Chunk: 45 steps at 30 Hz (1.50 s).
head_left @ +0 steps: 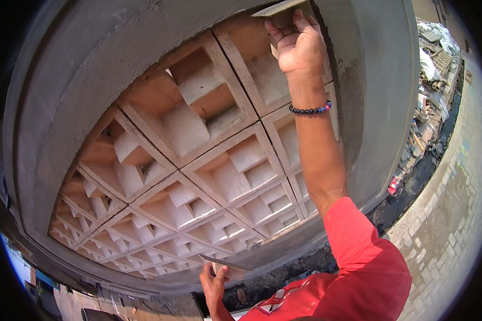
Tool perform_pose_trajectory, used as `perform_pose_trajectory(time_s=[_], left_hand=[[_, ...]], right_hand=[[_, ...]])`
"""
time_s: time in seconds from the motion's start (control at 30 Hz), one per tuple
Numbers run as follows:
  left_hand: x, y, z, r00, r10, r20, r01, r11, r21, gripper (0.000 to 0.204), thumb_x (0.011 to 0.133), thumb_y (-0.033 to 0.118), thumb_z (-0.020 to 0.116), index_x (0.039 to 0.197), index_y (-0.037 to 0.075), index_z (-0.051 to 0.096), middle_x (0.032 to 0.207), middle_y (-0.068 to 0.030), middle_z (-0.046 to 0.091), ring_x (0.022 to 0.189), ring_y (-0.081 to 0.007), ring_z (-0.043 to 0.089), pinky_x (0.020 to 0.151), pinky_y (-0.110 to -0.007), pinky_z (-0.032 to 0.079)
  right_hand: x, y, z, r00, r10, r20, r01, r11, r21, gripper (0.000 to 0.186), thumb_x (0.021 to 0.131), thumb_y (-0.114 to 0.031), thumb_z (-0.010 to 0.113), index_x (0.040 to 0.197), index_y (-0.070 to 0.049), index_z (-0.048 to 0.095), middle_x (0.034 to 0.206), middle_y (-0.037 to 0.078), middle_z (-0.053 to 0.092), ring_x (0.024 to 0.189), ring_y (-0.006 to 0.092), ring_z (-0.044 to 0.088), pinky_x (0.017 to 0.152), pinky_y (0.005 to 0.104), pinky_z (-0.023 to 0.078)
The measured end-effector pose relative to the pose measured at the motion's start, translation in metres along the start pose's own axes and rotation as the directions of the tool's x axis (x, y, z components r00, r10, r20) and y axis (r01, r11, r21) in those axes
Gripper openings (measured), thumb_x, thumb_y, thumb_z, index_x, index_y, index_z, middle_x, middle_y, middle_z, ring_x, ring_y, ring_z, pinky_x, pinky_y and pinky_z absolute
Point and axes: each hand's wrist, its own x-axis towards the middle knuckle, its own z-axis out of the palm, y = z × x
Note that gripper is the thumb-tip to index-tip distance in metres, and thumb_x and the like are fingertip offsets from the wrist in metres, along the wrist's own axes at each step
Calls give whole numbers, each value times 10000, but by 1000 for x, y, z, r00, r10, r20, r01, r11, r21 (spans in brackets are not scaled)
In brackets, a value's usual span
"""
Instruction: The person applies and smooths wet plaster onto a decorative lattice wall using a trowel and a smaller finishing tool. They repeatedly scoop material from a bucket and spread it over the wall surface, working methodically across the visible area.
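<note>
My right hand [300, 45] is raised at the top, its wrist in a dark beaded bracelet [310, 109]. The fingers are closed round a thin, flat, greyish board [281, 9], which lies near the plastered upper edge of the opening. Low in the middle, my left hand [214, 283] grips a thin flat piece [229, 267] with a pointed corner; its exact kind I cannot make out. Between the hands stretches a panel of pale breeze blocks [235, 166] with square recesses, set into a grey plastered wall [102, 64].
Damp-looking plaster [347, 101] runs down the opening's right side. Beyond the wall lie a heap of rubble [431, 69], a dark drain [420, 166] along the wall's foot, and a paved path [450, 230].
</note>
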Motion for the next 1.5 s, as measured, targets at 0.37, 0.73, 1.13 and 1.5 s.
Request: perform_pose_trajectory(time_s=[0.37,0.73,1.13,1.5], left_hand=[[-5,6,2,999,-27,-23,27,1000,4,380,842,115,735,1101,-105,563,881,-133,658,673,-156,635,534,-277,548],[-6,6,-3,998,-61,-2,61,997,44,380,837,110,738,1104,-99,565,873,-121,651,682,-152,634,525,-276,549],[-5,-1,-5,1000,-23,21,24,998,-51,414,846,131,741,1133,-101,556,885,-126,659,687,-154,635,543,-276,555],[-7,9,-2,1000,6,22,-6,1000,-3,401,844,119,737,1124,-104,556,902,-129,659,699,-159,639,543,-279,558]], right_hand=[[-127,39,21,929,311,198,-325,945,44,380,952,-86,609,1292,-24,450,1123,123,630,981,223,660,843,436,587],[-20,-15,-28,997,32,70,-27,997,-71,289,989,-95,533,1269,-27,517,1170,111,617,1091,270,611,883,486,561],[-25,7,4,1000,8,22,-6,993,-115,214,977,-68,534,1179,-16,486,1089,108,625,978,285,660,798,482,603],[-64,9,-16,990,24,140,-21,999,-28,300,959,-103,593,1229,-48,474,1088,90,631,972,239,658,819,440,596]])
